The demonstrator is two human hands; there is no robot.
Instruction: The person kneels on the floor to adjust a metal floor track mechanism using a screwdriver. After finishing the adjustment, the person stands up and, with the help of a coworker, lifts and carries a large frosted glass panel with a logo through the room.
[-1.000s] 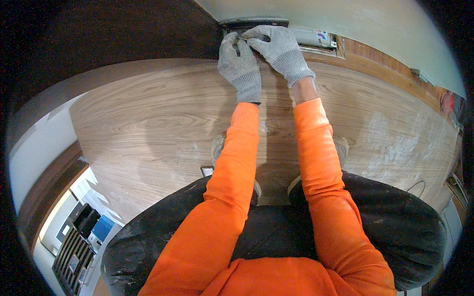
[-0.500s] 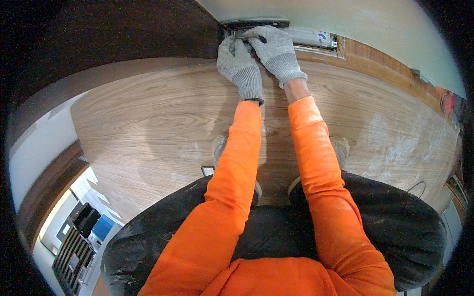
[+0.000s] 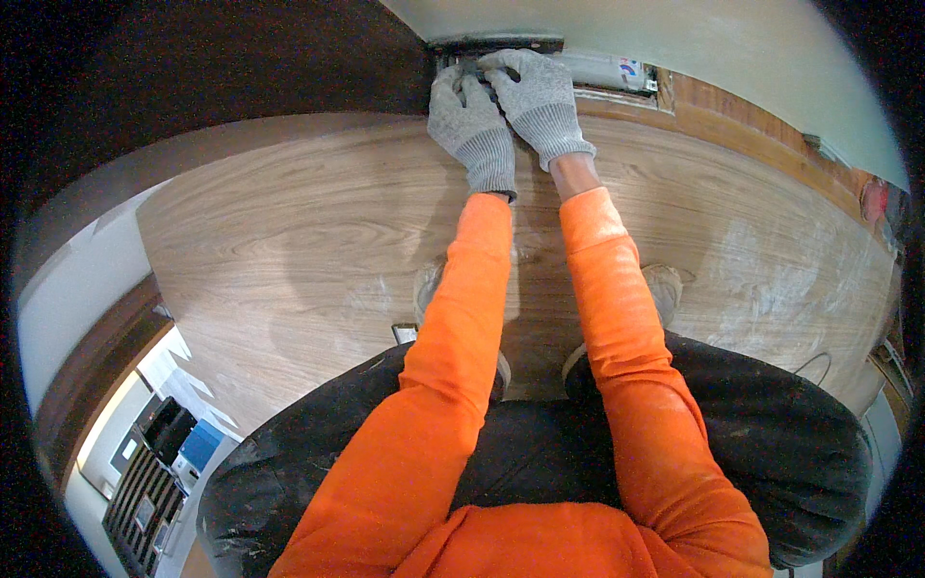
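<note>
My left hand (image 3: 469, 120), in a grey knit glove, reaches into a slot at the foot of the pale wall, its fingers bent and drawn together. Beside it my right hand (image 3: 536, 96), gloved alike, curves its thumb and forefinger inward in a pinch. The fingertips of both hands meet over small dark parts at the slot's left end; what they grip is too small and hidden to make out. A long silvery-white housing (image 3: 594, 71) with a coloured label lies in the slot, running right from behind my right hand. A dark strip (image 3: 496, 44) edges the slot above my fingers.
A large dark brown panel (image 3: 241, 67) stands at the left, close to my left hand. Wood-grain boards (image 3: 318, 231) lie below, with whitish dust smears (image 3: 761, 279) at right. A wooden strip (image 3: 718, 106) continues along the wall. My shoes (image 3: 663, 294) are beneath my arms.
Both hands stay at the slot's left end. My left hand has shifted slightly to the right, closer to my right hand, which has barely moved.
</note>
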